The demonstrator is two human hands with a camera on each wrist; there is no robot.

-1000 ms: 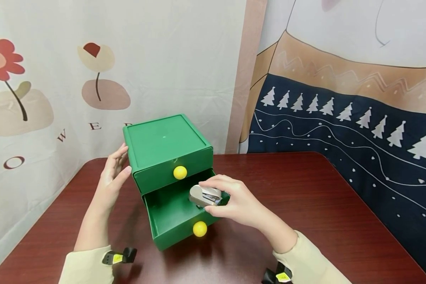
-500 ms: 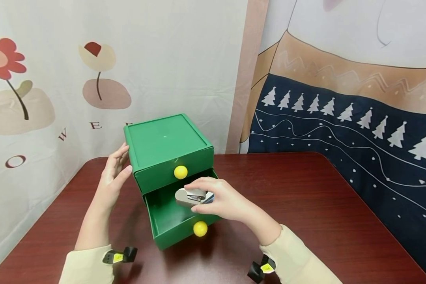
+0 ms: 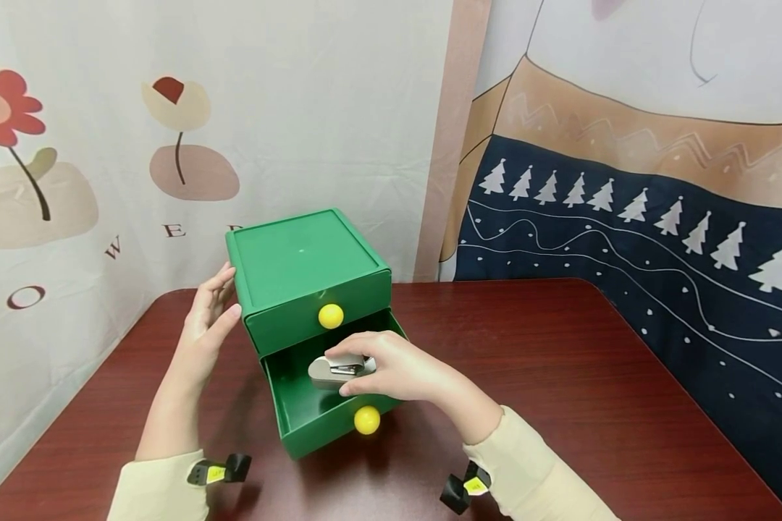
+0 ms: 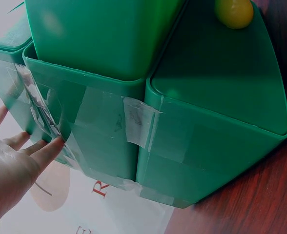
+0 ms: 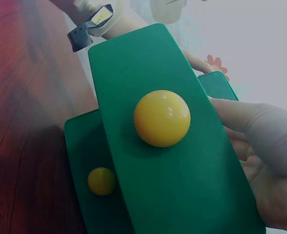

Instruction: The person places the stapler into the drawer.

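Head view shows the green drawer box point(image 3: 306, 271) on the desk point(image 3: 560, 376), left hand point(image 3: 210, 318) flat against its left side with fingers released, while right hand point(image 3: 391, 373) fingers grasp a grey stapler point(image 3: 329, 371) inside the open lower drawer point(image 3: 300, 412).

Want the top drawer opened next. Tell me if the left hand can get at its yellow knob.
Probably yes. The left hand rests flat on the cabinet's side, and the upper yellow knob is bare; the right hand with the stapler sits lower.

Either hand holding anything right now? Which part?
The right hand pinches a small silver stapler by its rear end, over the open lower drawer. The left hand holds nothing; its straight fingers rest against the green drawer box.
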